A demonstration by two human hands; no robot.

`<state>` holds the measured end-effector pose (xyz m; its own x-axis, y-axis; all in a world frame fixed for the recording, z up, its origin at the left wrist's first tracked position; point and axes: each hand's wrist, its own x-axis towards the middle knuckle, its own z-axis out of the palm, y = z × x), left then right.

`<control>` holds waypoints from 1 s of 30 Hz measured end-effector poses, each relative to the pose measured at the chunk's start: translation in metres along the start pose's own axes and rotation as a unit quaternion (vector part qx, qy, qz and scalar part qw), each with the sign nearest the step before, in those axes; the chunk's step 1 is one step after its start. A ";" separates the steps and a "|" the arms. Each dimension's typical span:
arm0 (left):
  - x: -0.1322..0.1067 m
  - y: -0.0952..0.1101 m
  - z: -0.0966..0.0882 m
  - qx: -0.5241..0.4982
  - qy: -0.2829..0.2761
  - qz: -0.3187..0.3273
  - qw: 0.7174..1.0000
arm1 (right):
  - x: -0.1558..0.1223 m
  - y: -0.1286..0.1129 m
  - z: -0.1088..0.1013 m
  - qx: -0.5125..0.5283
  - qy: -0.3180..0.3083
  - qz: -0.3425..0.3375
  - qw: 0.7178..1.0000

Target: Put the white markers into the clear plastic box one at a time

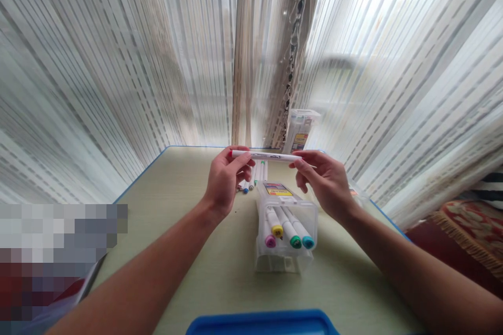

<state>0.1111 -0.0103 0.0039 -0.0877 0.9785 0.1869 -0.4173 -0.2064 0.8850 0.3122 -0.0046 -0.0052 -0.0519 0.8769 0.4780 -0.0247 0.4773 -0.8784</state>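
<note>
Left grip (223, 180) and right grip (327, 180) each pinch one end of the red-ended marker (267, 156), nearly level above the bench (220, 267). Should either pinch loosen, it could drop; a wrist bumping the clear marker case (280, 189) below the grips (its near end gapes) could spill capped markers (277, 231).

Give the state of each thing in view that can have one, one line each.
Marker: held nearly level
Left hand: gripping its red end
Right hand: pinching its other end
Front case: on its side, open
Cased markers: lying inside
Rear case: upright
Loose markers: lying flat
Curtain: hanging
</note>
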 end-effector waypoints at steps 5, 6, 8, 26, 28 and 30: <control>0.001 0.000 0.000 0.004 -0.009 0.012 1.000 | -0.001 0.000 0.000 0.008 -0.030 0.013 0.999; 0.000 0.000 0.001 0.012 -0.020 0.017 1.000 | -0.001 -0.001 -0.001 -0.002 -0.042 0.018 0.999; -0.001 0.001 0.003 0.029 -0.043 0.024 0.998 | 0.000 -0.002 -0.002 -0.033 -0.080 0.030 0.996; -0.007 0.000 0.007 0.178 -0.138 0.046 0.973 | 0.003 -0.013 -0.002 0.116 -0.029 0.088 0.989; -0.008 0.000 0.007 0.182 -0.163 0.041 0.969 | 0.002 -0.013 -0.001 0.127 -0.031 0.119 0.984; -0.009 -0.001 0.008 0.171 -0.192 0.033 0.966 | 0.000 -0.013 0.001 0.130 -0.045 0.134 0.981</control>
<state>0.1198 -0.0192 0.0046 0.2653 0.9048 0.3331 -0.0937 -0.3196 0.9429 0.3117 -0.0112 0.0059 -0.1789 0.9548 0.2374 -0.2507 0.1891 -0.9494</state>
